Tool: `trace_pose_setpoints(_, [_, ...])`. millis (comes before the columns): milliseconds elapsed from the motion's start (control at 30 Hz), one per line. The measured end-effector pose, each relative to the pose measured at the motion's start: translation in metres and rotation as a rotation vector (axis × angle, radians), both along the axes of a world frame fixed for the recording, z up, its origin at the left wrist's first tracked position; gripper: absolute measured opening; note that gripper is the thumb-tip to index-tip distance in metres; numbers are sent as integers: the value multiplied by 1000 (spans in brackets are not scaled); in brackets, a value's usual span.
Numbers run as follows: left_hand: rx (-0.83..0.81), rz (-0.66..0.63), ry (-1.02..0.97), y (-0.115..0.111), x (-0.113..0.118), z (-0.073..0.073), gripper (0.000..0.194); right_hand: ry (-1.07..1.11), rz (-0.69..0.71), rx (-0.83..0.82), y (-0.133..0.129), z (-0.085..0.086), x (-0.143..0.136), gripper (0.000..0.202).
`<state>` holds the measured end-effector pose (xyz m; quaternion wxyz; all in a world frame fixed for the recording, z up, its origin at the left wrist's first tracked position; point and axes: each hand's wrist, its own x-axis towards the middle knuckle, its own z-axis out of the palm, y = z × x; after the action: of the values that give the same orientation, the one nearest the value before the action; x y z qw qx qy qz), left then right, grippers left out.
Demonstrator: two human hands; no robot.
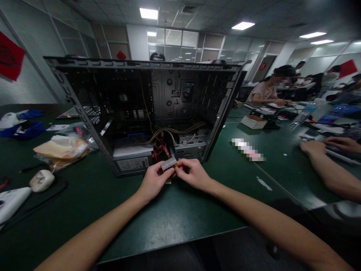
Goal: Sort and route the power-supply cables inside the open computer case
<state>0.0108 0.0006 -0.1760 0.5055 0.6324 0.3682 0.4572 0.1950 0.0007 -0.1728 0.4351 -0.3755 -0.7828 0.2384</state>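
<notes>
An open black computer case [172, 64] stands on the green table, its inside facing me. At its lower left sits a power supply [132, 163] with a label, and a drive cage [191, 150] is at the lower right. Red, yellow and black power cables [161, 147] come out between them toward me. In front of the case, my left hand [153, 180] pinches a wide pale power connector [169, 163] from its left side. My right hand [194, 173] is closed at the connector's right end, where the coloured wires meet it. The fingertips partly hide the wires.
To the left lie a plastic bag of parts [63, 148], a white mouse-like object [42, 180], a power strip [12, 205] and a blue tray [22, 130]. A small open box [254, 121] is at the right. Another person's hands [313, 148] rest at the far right.
</notes>
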Motion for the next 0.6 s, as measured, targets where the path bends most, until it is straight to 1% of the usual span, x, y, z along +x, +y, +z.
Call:
trace_pose_setpoints(100, [-7,-11,-1,-1,0,2,30,-26,-16,27,1,-1,0,13])
trace_pose_setpoints(233, [23,0,18,-2,0,5,31,-13,18,-16,0,1,1,15])
trace_pose_setpoints(367, [44,2,45,-2,0,3,30,-18,53,-39,1,3,3,15])
trace_pose_setpoints(600, [48,18,55,-1,0,1,28,-78,53,45,1,4,4,13])
